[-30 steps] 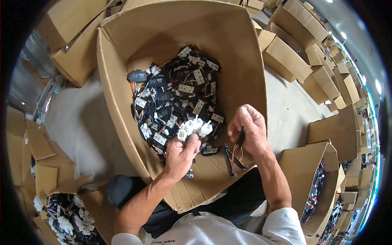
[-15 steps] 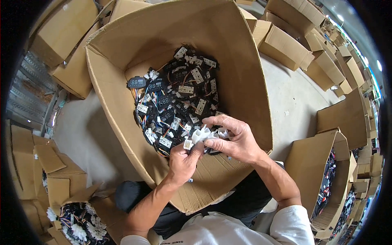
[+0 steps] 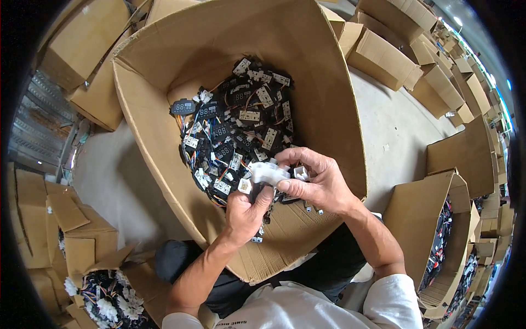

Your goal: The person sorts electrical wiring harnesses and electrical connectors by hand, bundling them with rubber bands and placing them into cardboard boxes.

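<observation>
Both hands' grip closed, left hand [image 3: 245, 213], right hand [image 3: 318, 183], white connector [image 3: 267, 172]

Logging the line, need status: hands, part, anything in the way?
Left hand and right hand both grip white connectors. Held over big cardboard box of wired boards. Nothing in the way.
</observation>
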### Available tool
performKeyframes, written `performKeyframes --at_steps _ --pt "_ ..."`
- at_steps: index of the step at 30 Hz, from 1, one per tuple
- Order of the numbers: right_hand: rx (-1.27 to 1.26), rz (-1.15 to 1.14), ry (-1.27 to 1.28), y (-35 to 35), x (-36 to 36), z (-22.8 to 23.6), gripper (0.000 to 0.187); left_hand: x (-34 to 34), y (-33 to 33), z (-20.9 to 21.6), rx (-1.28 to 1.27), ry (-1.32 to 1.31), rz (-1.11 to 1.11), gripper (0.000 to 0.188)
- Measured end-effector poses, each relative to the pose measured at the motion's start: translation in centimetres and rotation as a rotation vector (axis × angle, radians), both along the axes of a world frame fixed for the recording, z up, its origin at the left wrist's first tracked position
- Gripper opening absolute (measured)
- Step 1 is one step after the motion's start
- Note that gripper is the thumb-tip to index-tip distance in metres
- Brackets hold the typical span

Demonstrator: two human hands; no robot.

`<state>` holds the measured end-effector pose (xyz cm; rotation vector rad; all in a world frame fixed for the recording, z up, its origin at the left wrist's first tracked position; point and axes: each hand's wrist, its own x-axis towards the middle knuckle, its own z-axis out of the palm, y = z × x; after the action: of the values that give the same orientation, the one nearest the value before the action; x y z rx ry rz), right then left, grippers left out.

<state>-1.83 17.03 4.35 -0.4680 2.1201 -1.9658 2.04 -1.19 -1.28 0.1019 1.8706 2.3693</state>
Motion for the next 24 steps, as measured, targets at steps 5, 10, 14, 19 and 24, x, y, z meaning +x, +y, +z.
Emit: performKeyframes --at_steps 5,10,14,19,24 --pt "-0.024 -0.120 -0.020 0.5 -0.6 -1.0 0.029 -0.1 -0.9 -0.2 -0.068 -0.155 -0.081 0.032" --pt "-0.343 -0.173 -0.158 -2.3 0.3 -1.8 0.021 0.2 1.5 -0.3 0.097 0.040 0.156 0.033" --pt "-0.239 -0.282 -0.199 -4.7 1.2 -1.8 0.022 1.4 2.5 -2.2 -0.069 0.167 0.144 0.026" --pt "0.075 -0.267 0.222 -4.0 1.7 -3.3 0.021 2.6 2.8 -3.1 -0.170 0.152 0.050 0.038" --pt "-0.358 0.059 -0.252 -1.9 -0.2 -1.9 0.087 3.3 1.9 -1.2 -0.175 0.185 -0.211 0.033"
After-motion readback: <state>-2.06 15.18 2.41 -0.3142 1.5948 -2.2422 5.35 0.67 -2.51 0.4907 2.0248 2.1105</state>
